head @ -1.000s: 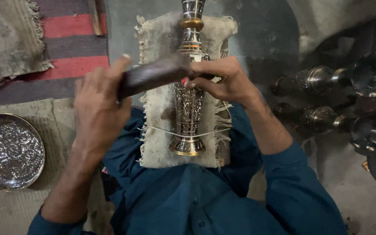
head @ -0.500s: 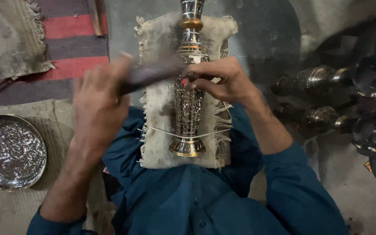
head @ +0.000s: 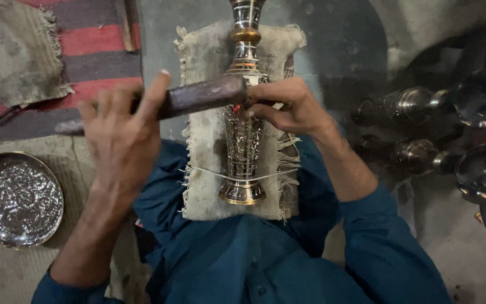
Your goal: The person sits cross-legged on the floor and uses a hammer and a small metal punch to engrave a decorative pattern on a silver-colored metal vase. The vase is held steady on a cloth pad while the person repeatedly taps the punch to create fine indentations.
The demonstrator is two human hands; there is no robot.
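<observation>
Far out to the left of your grip lies a round embossed metal plate (head: pixel 17 199) on the floor. Your left hand (head: pixel 120 138) is closed around one end of a dark wooden block (head: pixel 201 95), thumb raised over its top. The block runs rightward to your right hand (head: pixel 291 106), whose fingers are pinched tight on a small tool you can barely see, pressed against the engraved metal vase (head: pixel 244 141). That vase lies under both grips on a frayed cloth pad (head: pixel 206 169) across your lap. Well to the right of your grip, more dark metal vases (head: pixel 423 129) lie clustered.
</observation>
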